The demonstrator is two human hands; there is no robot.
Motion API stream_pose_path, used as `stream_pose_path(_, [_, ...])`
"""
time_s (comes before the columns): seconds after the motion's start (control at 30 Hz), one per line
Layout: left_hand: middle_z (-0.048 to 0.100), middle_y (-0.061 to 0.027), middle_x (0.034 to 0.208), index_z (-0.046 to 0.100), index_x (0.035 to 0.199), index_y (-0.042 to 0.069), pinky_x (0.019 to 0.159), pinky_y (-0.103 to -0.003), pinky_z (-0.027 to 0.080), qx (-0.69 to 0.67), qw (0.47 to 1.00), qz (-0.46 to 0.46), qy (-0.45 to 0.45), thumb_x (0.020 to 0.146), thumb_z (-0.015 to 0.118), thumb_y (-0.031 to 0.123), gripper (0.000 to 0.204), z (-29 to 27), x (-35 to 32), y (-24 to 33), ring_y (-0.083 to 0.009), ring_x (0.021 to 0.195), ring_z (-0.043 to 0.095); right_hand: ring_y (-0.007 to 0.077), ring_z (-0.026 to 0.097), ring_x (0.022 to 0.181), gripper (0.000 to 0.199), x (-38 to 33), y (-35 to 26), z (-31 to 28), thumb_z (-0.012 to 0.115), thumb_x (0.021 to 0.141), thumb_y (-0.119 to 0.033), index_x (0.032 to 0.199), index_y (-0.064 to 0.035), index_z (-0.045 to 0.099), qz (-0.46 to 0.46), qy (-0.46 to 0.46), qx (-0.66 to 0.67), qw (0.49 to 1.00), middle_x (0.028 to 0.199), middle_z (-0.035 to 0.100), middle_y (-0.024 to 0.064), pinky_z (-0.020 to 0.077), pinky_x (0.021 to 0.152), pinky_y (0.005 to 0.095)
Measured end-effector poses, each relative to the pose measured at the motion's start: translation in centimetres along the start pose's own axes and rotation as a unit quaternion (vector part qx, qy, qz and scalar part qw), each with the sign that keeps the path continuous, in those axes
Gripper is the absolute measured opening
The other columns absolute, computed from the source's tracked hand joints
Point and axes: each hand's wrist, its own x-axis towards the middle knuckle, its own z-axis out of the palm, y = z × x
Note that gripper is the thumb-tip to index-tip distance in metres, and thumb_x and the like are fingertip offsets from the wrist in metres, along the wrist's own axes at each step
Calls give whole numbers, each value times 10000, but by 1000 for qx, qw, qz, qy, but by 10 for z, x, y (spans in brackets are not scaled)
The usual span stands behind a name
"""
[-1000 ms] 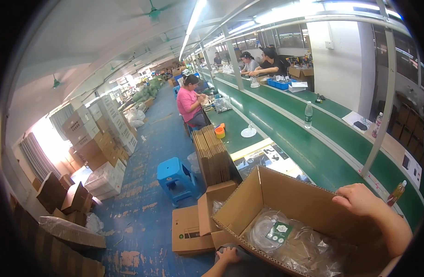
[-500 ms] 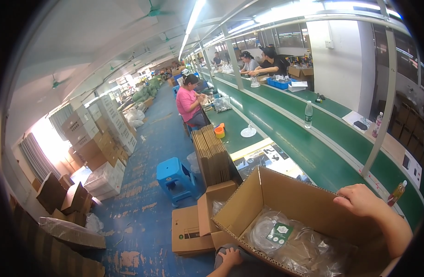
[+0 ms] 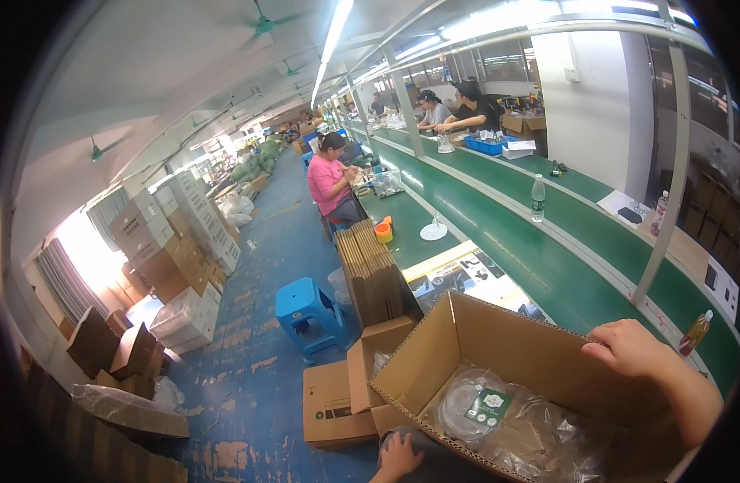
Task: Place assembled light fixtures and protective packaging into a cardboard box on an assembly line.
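An open cardboard box [image 3: 531,338] fills the lower right, tilted toward me. Over its right upper rim my right hand [image 3: 632,348] is closed, thumb on the edge. Inside the box lie a round clear plastic piece [image 3: 460,402] in a bag, with a green label [image 3: 489,407], and crumpled clear plastic bags [image 3: 547,439]. My left hand [image 3: 400,455] rests on my grey-clothed leg at the box's left side, fingers spread, holding nothing. Below the box's left edge, another opened carton [image 3: 378,346] contains some clear plastic.
Upright flattened cartons [image 3: 370,266] stand beside the green workbench [image 3: 483,233]. A blue stool [image 3: 310,310] is on the floor. A person in pink [image 3: 330,181] sits further along; others work across the line. A water bottle [image 3: 537,199] stands on the bench. Stacked cartons [image 3: 173,258] line the left.
The view has shifted very slightly. Both hands keep their places, the right on the box rim and the left on my leg.
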Motion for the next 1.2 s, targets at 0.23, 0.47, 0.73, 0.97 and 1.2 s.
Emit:
stream_pose_path(0.23, [526,-274,1299,441,1412,63,941,-528,495,-32,992,-98,-66,771,721,650,914,-61,-24,5,-438,1185,558,386,660,833,407,-5,-3,-8,578,988,-428,938,-41,694,15,-26,-11,999,845,694,171,531,757,457])
stream_pose_path(0.47, [571,-250,1208,499,1329,55,906,-525,502,-97,988,-117,38,804,767,465,718,-35,-31,-2,-431,1122,578,395,654,841,441,-3,-4,-6,575,987,-454,936,-30,685,6,-21,-6,1000,844,685,184,524,770,467])
stream_pose_path(0.73, [602,-189,1193,538,1276,100,910,-537,486,-153,978,-112,93,846,737,350,536,-21,-47,-10,-398,1135,577,405,645,841,479,-2,0,-4,569,982,-483,896,-22,669,9,-31,-10,999,830,675,183,515,770,474])
stream_pose_path(0.97, [618,-197,1203,540,1280,89,928,-520,487,-139,976,-110,129,826,757,323,555,-18,-48,-7,-397,1144,581,408,639,830,475,-3,1,-2,578,978,-477,868,-22,658,15,-28,-2,999,812,667,182,511,761,476])
stream_pose_path(1.2, [657,-192,1148,556,1239,79,914,-515,497,-179,970,-117,116,803,773,311,540,-19,-44,-3,-405,1093,605,402,640,807,457,-2,1,-4,595,973,-465,861,-26,654,11,-26,-6,1000,802,665,182,514,738,472])
